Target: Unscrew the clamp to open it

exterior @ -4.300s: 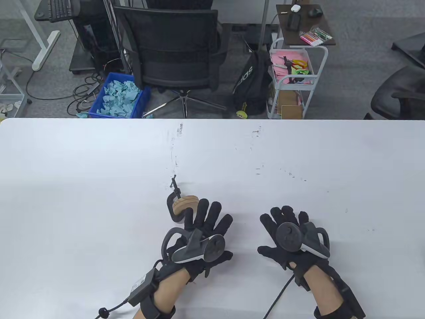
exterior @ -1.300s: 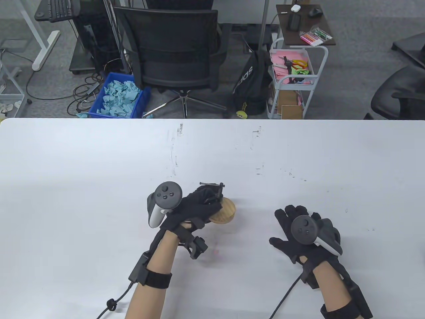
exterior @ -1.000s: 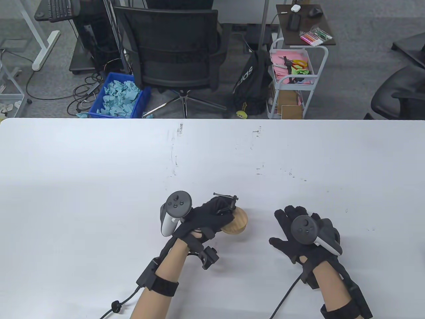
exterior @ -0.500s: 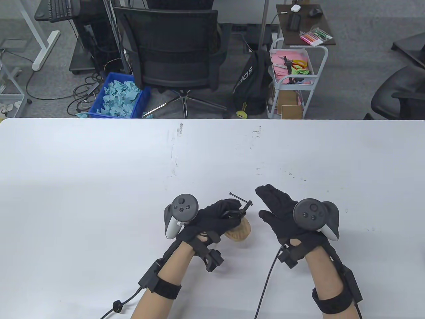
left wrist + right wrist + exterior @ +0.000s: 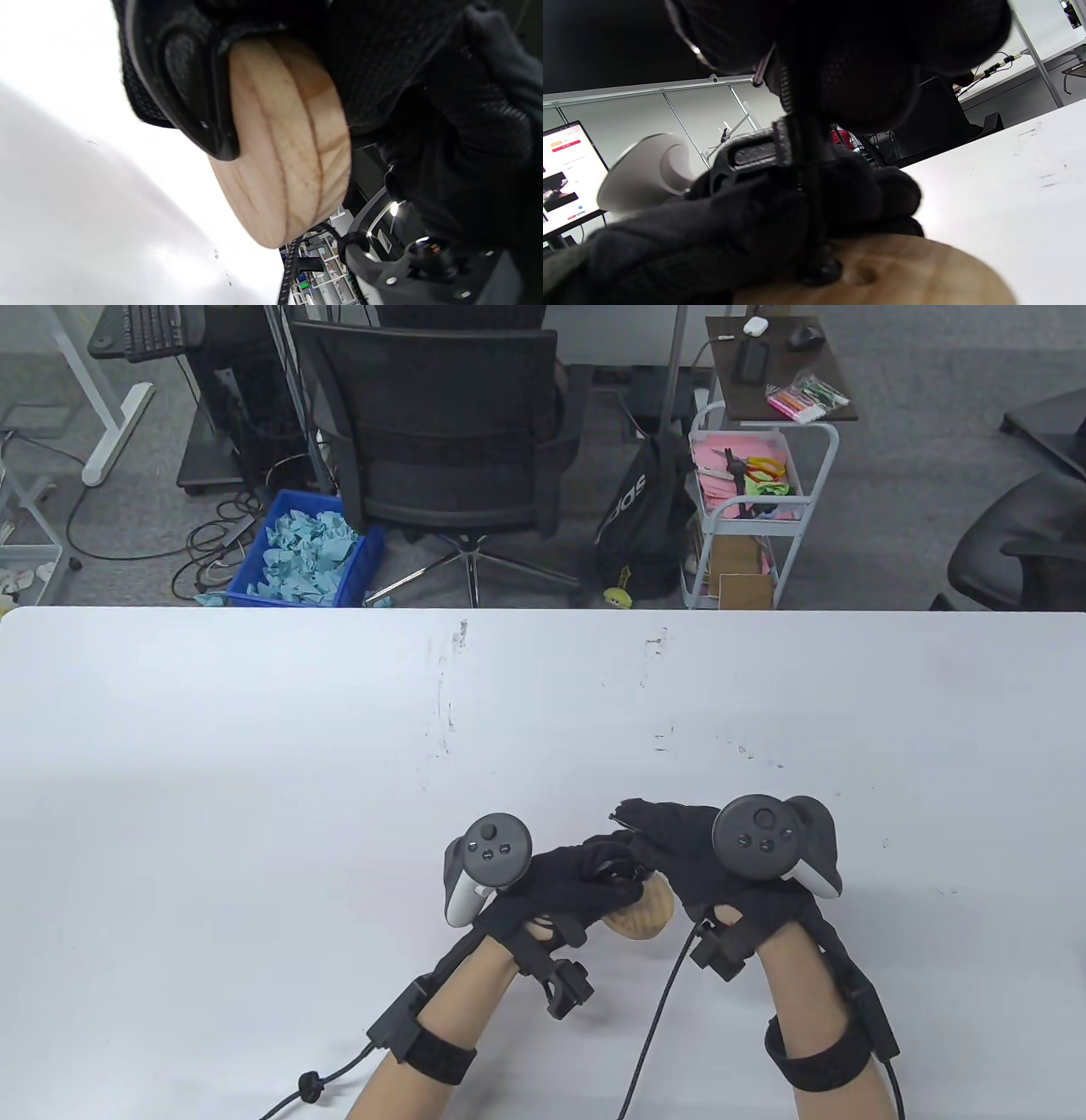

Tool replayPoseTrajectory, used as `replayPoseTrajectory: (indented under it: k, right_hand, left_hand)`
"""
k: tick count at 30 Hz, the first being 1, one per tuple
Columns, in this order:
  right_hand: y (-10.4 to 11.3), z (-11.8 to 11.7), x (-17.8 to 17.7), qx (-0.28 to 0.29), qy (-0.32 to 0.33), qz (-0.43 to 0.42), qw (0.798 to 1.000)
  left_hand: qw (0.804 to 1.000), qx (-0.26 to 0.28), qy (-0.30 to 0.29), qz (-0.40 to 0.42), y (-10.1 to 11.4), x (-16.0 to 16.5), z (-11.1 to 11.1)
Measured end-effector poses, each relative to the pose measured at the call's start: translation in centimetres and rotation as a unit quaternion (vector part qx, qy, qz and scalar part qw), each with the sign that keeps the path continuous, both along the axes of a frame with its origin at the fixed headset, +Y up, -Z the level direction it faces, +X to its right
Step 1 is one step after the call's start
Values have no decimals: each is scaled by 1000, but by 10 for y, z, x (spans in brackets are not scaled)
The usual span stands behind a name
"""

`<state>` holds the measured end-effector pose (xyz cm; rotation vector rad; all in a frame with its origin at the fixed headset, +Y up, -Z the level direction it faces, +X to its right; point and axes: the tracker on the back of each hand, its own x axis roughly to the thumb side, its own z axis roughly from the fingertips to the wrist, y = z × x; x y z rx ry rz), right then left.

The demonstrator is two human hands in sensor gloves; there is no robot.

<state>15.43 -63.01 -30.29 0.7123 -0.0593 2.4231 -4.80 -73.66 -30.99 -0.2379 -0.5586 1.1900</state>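
Observation:
A small black C-clamp (image 5: 751,154) is tightened on a stack of round wooden discs (image 5: 645,912). My left hand (image 5: 594,878) grips the clamp frame and the discs and holds them just above the table. My right hand (image 5: 666,836) is closed over the top of the clamp's screw (image 5: 801,169), and its fingers (image 5: 848,63) wrap the T-bar handle. Only one tip of the handle (image 5: 615,817) shows in the table view. In the left wrist view the frame (image 5: 191,84) hooks round the discs (image 5: 288,148). The screw pad presses on the top disc (image 5: 891,271).
The white table (image 5: 254,780) stretches wide around both hands, with faint scuff marks (image 5: 450,704) in the middle. Glove cables (image 5: 662,1018) trail toward the front edge. An office chair (image 5: 450,432), a blue bin (image 5: 305,551) and a white cart (image 5: 747,509) stand beyond the far edge.
My left hand picked up the clamp with the discs and carried it right. My right hand rose from the table, moved left and closed over the screw handle.

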Motion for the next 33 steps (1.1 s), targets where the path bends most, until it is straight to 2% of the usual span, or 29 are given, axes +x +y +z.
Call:
replayPoseTrajectory:
  k: [5,8,13,16,18,25,27,28,33]
  right_hand:
    - [3,3,-1,37,12,-37,999]
    - [1,0,-1,32,15,-55,998]
    - [5,7,-8,41,5,-13,999]
    - [2,4,-6,7,10,-7,1000]
    - [-2,3,-6,-48,26,11,998]
    - [2,5,-12,0,47,-7,999]
    - [3,8,-12,3,42,-20,999]
    - [2,7,-13,23,39,-27,999]
    - [-1,6,-13,10,27,3,1000]
  left_hand:
    - [1000,-12,-19,14,-6,-2,-3]
    - [999,-39,-29,3,-11,-6,-6]
    - [997,-67,-43,26,-21,-8,-10]
    - [998,-62,-14,20,-20,-12,-10]
    - [999,-48,3,-14,-18,-15,-12]
    - [993,-107,-49,18,-20,-15,-15]
    - [993,-110,-39,33,-20,-18,-16]
    - [992,-115,-36,44,-20,-18,-16]
    - [995,-99,-13,12,-20,-22,-16]
